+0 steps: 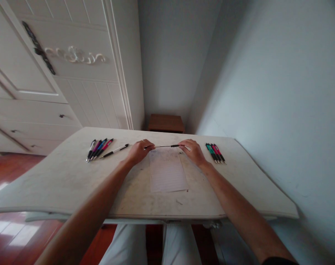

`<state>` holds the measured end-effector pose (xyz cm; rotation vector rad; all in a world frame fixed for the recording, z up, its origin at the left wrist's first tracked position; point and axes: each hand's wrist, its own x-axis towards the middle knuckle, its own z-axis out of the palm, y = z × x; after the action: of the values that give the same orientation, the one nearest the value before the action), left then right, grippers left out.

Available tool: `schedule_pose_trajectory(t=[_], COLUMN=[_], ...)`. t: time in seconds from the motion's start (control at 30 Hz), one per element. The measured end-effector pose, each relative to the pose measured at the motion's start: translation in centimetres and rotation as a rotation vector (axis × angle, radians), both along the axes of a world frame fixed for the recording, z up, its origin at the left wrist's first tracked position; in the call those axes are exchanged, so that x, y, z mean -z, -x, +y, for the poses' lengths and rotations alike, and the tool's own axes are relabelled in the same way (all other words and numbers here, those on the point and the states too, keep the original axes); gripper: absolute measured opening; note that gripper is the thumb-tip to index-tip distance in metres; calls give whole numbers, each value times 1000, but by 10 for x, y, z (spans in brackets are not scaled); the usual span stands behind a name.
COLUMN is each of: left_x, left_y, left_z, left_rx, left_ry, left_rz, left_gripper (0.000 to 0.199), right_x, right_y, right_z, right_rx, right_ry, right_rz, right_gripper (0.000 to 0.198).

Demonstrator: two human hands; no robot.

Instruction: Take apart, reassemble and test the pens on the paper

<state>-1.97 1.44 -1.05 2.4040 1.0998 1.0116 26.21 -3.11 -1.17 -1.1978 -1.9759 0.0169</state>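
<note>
Above the far edge of a sheet of lined paper (168, 173), both my hands hold parts of one pen. My left hand (141, 150) is closed on its white barrel (157, 147). In the fingers of my right hand (193, 150) is the black grip section (174, 146). A thin dark refill (165, 146) shows between these two parts. Left of my left hand lies a white pen (114, 151) with a black grip, tilted on the table. A small dark piece (180, 152) lies just below my right fingertips; its kind is too small to tell.
On the white table (73, 184), several pens (98, 149) in white, purple, blue and pink lie grouped at left. Several green and pink pens (215, 153) lie side by side at right. A white cabinet (101, 92) and a grey wall (267, 92) flank the table.
</note>
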Motion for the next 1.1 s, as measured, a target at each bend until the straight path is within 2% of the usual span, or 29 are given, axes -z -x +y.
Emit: schedule_pose_trajectory(t=[0.13, 0.63, 0.9, 1.1], left_x=[2, 5, 1, 3], left_y=[0, -10, -15, -16], left_z=[1, -5, -11, -11], left_rx=[6, 90, 116, 99], left_ry=[-1, -62, -78, -100], left_rz=[0, 5, 30, -5], left_gripper=[25, 19, 19, 19], right_x=[-1, -1, -4, -2], right_y=[1, 16, 21, 21], right_z=[-1, -8, -11, -10], right_rx=[-11, -105, -105, -146], right_ry=[-30, 1, -1, 54], right_rz=[11, -7, 69, 71], right_gripper=[21, 21, 23, 24])
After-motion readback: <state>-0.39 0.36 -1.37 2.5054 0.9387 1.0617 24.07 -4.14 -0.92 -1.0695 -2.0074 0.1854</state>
